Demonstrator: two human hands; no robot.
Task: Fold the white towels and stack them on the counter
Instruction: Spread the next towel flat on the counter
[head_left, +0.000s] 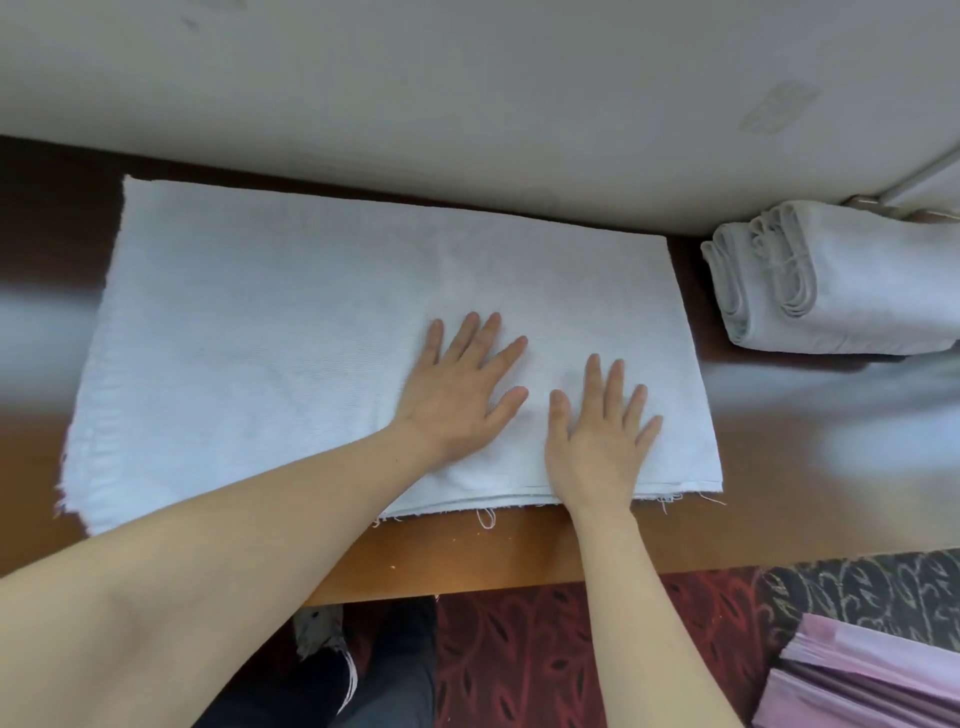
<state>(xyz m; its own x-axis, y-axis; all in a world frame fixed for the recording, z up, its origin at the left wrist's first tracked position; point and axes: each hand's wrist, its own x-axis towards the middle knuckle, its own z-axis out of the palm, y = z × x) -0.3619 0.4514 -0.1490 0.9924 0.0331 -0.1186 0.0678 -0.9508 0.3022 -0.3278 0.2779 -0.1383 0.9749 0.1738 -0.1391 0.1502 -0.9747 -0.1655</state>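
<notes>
Both hands, left hand (457, 387) and right hand (602, 431), lie flat with fingers spread on the white towel (291, 343) mid-frame on the tabletop (467, 551), gripping nothing; smoothing outward before folding should keep edges aligned.

The towel (291, 322) is white, and so is the stack (841, 280). The counter (467, 551) is shiny brown and the wall (467, 78) is pale grey. The carpet (545, 654) is red with dark leaves, one part is dark with pale leaves, and the pile (872, 680) is pink.
</notes>
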